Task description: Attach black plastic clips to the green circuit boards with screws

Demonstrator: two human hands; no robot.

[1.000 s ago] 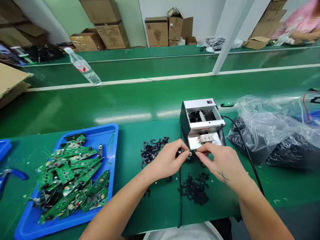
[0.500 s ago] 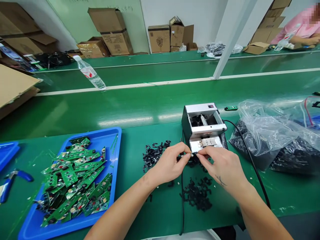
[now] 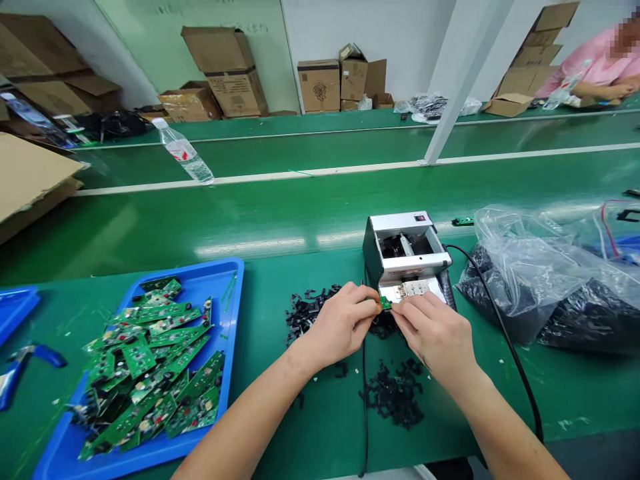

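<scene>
Between my two hands is a small green circuit board [image 3: 385,303], held just in front of the silver-and-black machine [image 3: 407,247]. My left hand [image 3: 347,317] pinches its left end with fingers closed. On its right end, my right hand [image 3: 433,327] grips with thumb and fingers pressed together. Much of the board is hidden by my fingers. Beside my left hand lies a heap of small black plastic parts [image 3: 305,310]. A second pile of black parts [image 3: 395,393] sits below my hands on the green table.
To the left stands a blue tray [image 3: 237,320] full of green circuit boards, with blue-handled cutters [image 3: 50,355] beyond it. Clear plastic bags of black parts [image 3: 520,287] lie at right. A black cable [image 3: 493,300] curves from the machine. A water bottle [image 3: 185,153] stands farther back.
The board between my hands has turned, so its green face now shows. My right hand has shifted slightly left and its wrist has rolled over.
</scene>
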